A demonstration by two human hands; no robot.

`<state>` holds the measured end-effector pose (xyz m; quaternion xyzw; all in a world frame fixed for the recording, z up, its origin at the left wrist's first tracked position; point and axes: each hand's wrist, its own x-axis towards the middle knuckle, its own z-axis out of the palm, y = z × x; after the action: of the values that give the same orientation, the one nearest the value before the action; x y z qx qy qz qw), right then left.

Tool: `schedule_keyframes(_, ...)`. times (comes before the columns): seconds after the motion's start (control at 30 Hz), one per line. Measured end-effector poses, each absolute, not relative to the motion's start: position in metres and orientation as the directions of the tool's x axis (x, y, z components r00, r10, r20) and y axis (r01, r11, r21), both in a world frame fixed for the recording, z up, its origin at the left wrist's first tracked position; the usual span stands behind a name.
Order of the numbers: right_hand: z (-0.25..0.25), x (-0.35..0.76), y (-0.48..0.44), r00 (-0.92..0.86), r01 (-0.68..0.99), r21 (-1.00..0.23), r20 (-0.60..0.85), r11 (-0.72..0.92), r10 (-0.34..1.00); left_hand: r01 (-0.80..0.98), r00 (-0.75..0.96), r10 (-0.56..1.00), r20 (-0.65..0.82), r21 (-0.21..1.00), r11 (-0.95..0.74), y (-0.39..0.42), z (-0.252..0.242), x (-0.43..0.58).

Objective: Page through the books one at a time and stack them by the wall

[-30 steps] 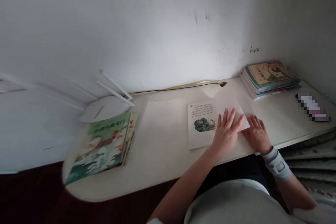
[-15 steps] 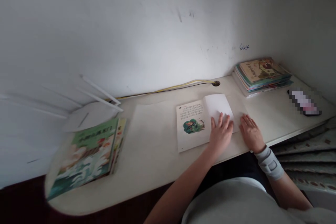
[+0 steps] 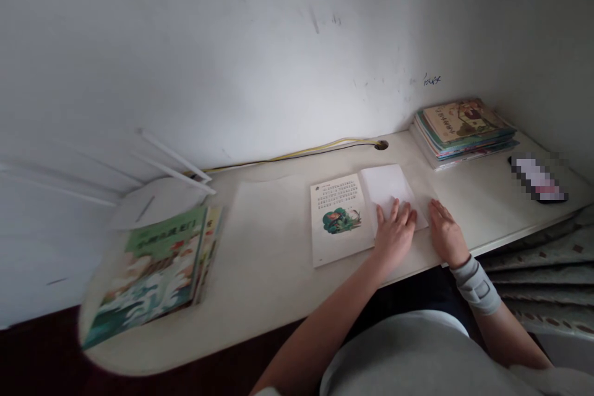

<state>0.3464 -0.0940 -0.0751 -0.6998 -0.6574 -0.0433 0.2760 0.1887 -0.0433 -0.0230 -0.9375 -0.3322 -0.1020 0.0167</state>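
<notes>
Left hand (image 3: 395, 232) splayed flat on smooth white paper (image 3: 384, 184), right hand (image 3: 448, 236) flattened, seemingly on desktop (image 3: 482, 204)

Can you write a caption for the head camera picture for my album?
Left hand on white paper beside a printed page, right hand close by, stacked books near the wall.

White surface (image 3: 264, 284), rounded left end. On it: picture books (image 3: 148, 275), router (image 3: 155, 199) left; open book (image 3: 336, 247) mid; book stack (image 3: 464, 127), phone (image 3: 541, 179) right.

Green book (image 3: 148, 278): "小鲤鱼跳龙门". Stack's top book (image 3: 464, 121): "小狗的小房子".
</notes>
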Motion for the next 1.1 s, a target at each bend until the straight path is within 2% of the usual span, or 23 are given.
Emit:
schedule_keyframes(0.57, -0.068, 0.348, -0.096, 0.225, 0.892, -0.452, 0.395, -0.025, 0.891, 0.661, 0.731, 0.655, 0.191, 0.041, -0.749, -0.048, -0.021, 0.192)
schedule_keyframes(0.87, -0.065, 0.350, -0.098, 0.238, 0.886, -0.462, 0.410, -0.025, 0.880, 0.648, 0.736, 0.645, 0.206, 0.061, -0.759, -0.049, -0.028, 0.198)
schedule_keyframes(1.1, -0.062, 0.356, -0.096, 0.321, 0.799, -0.602, 0.428, 0.001, 0.845, 0.610, 0.768, 0.609, 0.199, 0.065, -0.790, -0.052, -0.027, 0.193)
